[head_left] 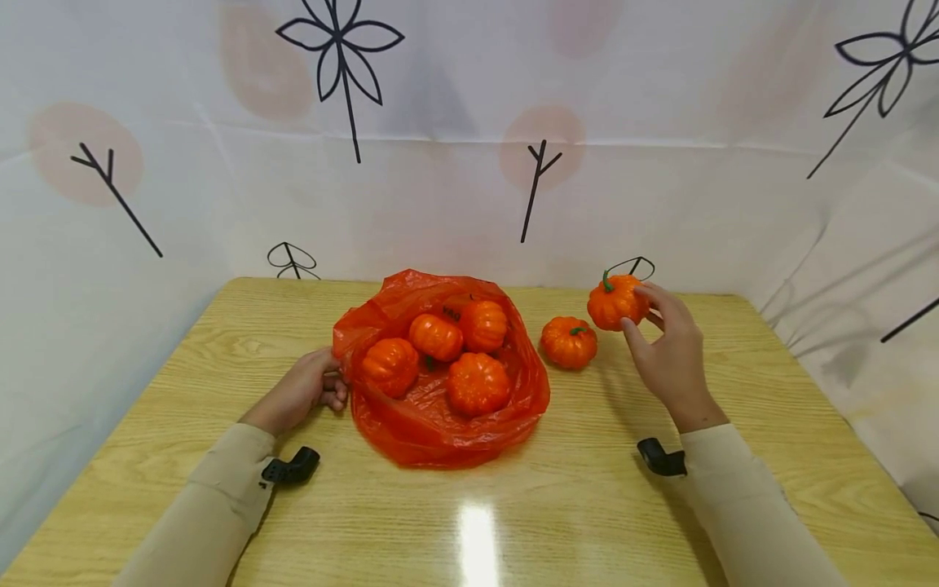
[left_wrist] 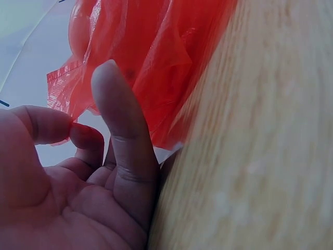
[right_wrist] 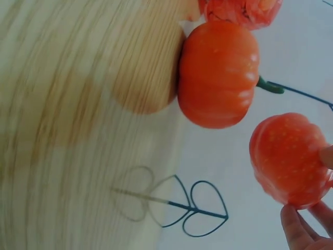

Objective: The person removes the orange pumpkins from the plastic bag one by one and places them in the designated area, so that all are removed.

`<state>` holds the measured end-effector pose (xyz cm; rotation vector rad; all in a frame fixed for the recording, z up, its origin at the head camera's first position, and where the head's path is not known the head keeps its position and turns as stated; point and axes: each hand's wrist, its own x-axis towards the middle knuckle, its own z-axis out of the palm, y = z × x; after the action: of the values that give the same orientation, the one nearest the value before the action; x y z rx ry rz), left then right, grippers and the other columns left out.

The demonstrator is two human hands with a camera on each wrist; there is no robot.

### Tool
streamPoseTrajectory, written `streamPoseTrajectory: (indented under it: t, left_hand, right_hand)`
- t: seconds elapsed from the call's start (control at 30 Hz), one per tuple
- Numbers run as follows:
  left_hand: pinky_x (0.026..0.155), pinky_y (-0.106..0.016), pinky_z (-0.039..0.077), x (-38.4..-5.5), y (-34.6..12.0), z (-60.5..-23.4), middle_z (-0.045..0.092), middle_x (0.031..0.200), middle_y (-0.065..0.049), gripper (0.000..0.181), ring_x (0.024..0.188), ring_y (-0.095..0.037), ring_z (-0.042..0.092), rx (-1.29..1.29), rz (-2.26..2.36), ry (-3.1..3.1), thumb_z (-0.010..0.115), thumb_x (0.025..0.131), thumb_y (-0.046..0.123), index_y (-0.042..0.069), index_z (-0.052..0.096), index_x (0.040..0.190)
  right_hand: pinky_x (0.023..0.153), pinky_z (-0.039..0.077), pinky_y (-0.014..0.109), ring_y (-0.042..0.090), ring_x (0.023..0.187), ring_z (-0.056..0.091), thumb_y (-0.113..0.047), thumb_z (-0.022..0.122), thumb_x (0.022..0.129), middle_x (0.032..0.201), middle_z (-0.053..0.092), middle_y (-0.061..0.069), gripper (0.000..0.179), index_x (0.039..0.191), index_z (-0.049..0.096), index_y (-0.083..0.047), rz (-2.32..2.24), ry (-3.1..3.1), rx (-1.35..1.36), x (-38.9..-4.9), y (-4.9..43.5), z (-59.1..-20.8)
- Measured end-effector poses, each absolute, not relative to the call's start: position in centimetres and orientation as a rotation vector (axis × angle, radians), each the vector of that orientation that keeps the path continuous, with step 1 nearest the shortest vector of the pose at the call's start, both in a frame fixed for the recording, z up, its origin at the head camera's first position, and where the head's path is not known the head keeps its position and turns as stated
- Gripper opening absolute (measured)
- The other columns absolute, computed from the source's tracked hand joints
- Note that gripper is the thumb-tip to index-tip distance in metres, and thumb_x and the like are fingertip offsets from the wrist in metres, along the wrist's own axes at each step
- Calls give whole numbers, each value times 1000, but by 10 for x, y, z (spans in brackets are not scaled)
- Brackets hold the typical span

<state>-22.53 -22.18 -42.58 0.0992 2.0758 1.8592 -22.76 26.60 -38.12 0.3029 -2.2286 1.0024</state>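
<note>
A red plastic bag (head_left: 411,444) lies spread wide on the table with several small orange pumpkins (head_left: 478,384) inside it. At its left edge my left hand (head_left: 304,390) pinches the rim between thumb and finger; the left wrist view shows the red film (left_wrist: 156,67) caught there. My right hand (head_left: 671,350) grips another small pumpkin (head_left: 614,303) with a green stem, raised above the table. Just left of and below it, one more pumpkin (head_left: 570,343) sits on the wood, right of the bag. In the right wrist view, fingertips (right_wrist: 299,229) touch the held pumpkin (right_wrist: 289,159).
The light wooden table (head_left: 396,530) reaches back to a white cloth (head_left: 440,204) printed with black plant shapes and pale pink blots. A black wrist device (head_left: 293,466) sits by the left cuff, and another (head_left: 662,457) by the right.
</note>
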Motion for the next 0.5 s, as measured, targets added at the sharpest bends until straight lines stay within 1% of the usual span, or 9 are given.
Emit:
streamPoseTrajectory:
  t: [0.13, 0.3, 0.37, 0.5]
  left_hand:
    - [58, -26, 57, -225, -222, -426, 55, 75, -3, 18, 62, -11, 55, 95, 1860, 2076, 34, 103, 15, 8, 51, 105]
    - [58, -26, 57, -225, -222, -427, 55, 74, -4, 18, 62, -11, 55, 84, 1861, 2074, 34, 103, 15, 8, 50, 106]
    - [58, -26, 57, -225, -222, -427, 55, 74, -4, 17, 62, -11, 55, 82, 1860, 2074, 35, 103, 15, 8, 50, 106]
    - [58, -26, 57, -225, -222, -427, 55, 74, -4, 18, 62, -11, 55, 81, 1860, 2073, 35, 104, 16, 8, 50, 107]
  right_hand:
    - [100, 49, 29, 39, 123, 56, 6, 70, 87, 136, 55, 23, 48, 132, 55, 5, 1012, -2268, 252, -229, 271, -383]
    - [96, 49, 46, 40, 119, 58, 4, 69, 88, 134, 55, 24, 48, 134, 54, 4, 1011, -2330, 192, -231, 275, -386]
    - [95, 49, 50, 42, 119, 58, 2, 69, 89, 135, 55, 25, 48, 135, 54, 3, 1021, -2353, 170, -231, 276, -387]
    - [95, 48, 53, 46, 120, 57, -2, 68, 91, 137, 53, 26, 49, 138, 52, 2, 1051, -2400, 136, -231, 277, -388]
